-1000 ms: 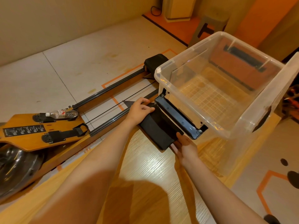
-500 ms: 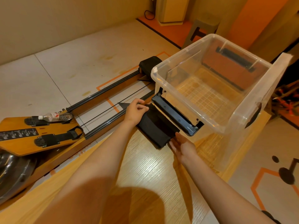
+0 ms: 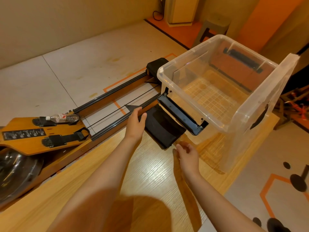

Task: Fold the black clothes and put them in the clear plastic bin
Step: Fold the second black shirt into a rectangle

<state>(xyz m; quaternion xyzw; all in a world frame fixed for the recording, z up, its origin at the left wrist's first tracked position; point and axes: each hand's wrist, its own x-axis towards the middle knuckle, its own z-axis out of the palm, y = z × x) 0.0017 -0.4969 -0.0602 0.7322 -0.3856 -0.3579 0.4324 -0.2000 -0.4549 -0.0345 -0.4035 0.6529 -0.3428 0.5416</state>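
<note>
A folded black garment (image 3: pixel 163 125) lies flat on the wooden table (image 3: pixel 150 178), tucked against the black latch of the clear plastic bin (image 3: pixel 197 123). The bin stands at the table's far right and holds nothing. My left hand (image 3: pixel 135 122) is at the garment's left edge, fingers relaxed, thumb touching the cloth. My right hand (image 3: pixel 187 156) hovers just off the garment's near corner, fingers loosely spread, holding nothing.
A wooden rowing machine (image 3: pixel 50 131) with dark rails runs along the floor to the left of the table, a plastic water bottle (image 3: pixel 64 117) lying on its footboard. A grey stool (image 3: pixel 212 29) stands beyond the bin. The bin's lid (image 3: pixel 284 91) leans upright at its right side.
Both hands have come off the folded garment: the left drew back to its left edge, the right pulled away from its near corner. The garment stayed in place.
</note>
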